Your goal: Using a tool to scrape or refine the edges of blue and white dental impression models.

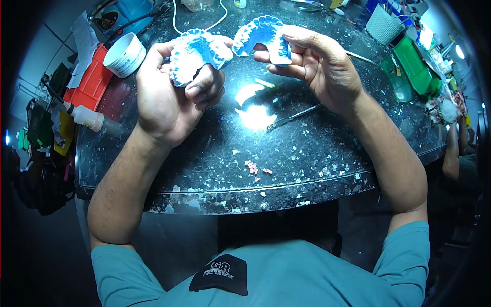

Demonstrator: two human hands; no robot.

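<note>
My left hand [174, 100] is closed round a blue-and-white dental cast [192, 53] with a row of teeth along its rim, raised above the dark worktop [286, 169]. My right hand [317, 66] grips a second, horseshoe-shaped blue dental cast [263, 36] just to its right, thumb on its outer side. Beneath and between them lie a bright white patch, a short pale stick [264, 83] and a long thin metal tool [299, 113]. Several small pink pieces [253, 169] lie nearer the front edge.
A white tub [124, 57], red tray [90, 77] and pale bottle [88, 116] stand at left. Green trays [419, 66], a mesh holder [381, 25] and scattered tools [307, 7] are at the back and right. Another person's arm [451, 158] shows at far right.
</note>
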